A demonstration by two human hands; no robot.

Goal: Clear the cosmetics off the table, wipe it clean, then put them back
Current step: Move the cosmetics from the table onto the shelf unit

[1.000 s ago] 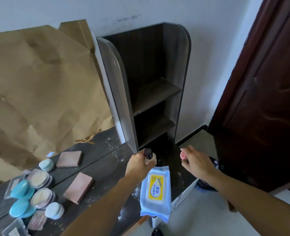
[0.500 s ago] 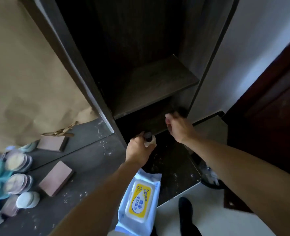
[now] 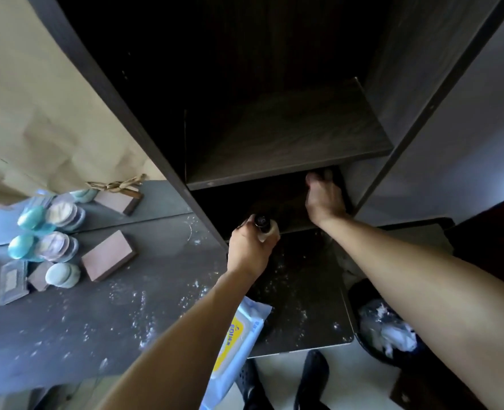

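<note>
View has moved in closer and tilted further down than half a second ago; shelf unit (image 3: 289,137) now fills the top of frame. Right hand (image 3: 323,199) has pushed deeper under the lower shelf board, fingers curled in shadow; can't tell if it grips anything. Left hand (image 3: 252,247) stays clenched around a small bottle (image 3: 264,227), at the tabletop's back edge by the shelf opening. Bottle stands upright, long axis vertical, dark cap pointing up at the camera.

Dark grey tabletop (image 3: 102,315) dusted with white powder specks. Wet wipes pack (image 3: 236,341) lies at the front edge, partly under the left forearm. Round compacts (image 3: 55,247) and a pink rectangular palette (image 3: 108,255) cluster at left, doubled in a mirror (image 3: 162,199) behind. Crumpled brown paper (image 3: 46,108) covers the wall. Trash bin (image 3: 384,329) with white waste sits on the floor, right.
</note>
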